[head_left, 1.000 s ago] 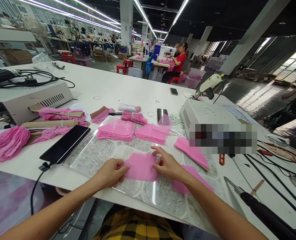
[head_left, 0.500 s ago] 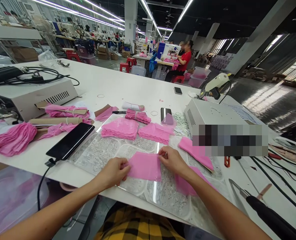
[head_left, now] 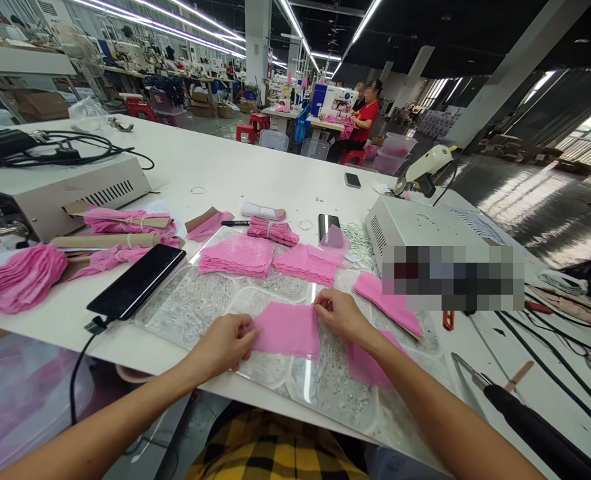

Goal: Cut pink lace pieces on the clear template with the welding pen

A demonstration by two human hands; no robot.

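A pink piece of fabric (head_left: 286,329) lies flat on a clear plastic sheet (head_left: 210,300) over the white table (head_left: 235,173). My left hand (head_left: 225,343) pinches its left edge with closed fingers. My right hand (head_left: 342,313) pinches its upper right corner. Another pink piece (head_left: 362,367) lies under my right forearm. Two stacks of pink pieces (head_left: 238,255) (head_left: 306,263) sit just beyond the held piece, and a further stack (head_left: 388,303) lies to the right.
A black phone (head_left: 136,281) on a cable lies at left, near pink bundles (head_left: 20,277) and a grey box machine (head_left: 60,193). A white machine (head_left: 415,233) stands at right, with a black-handled tool (head_left: 530,417) and cables. A person in red sits far back.
My right hand has slid from the piece's right edge up to its top right corner. The left hand keeps its hold. The view shifted slightly.
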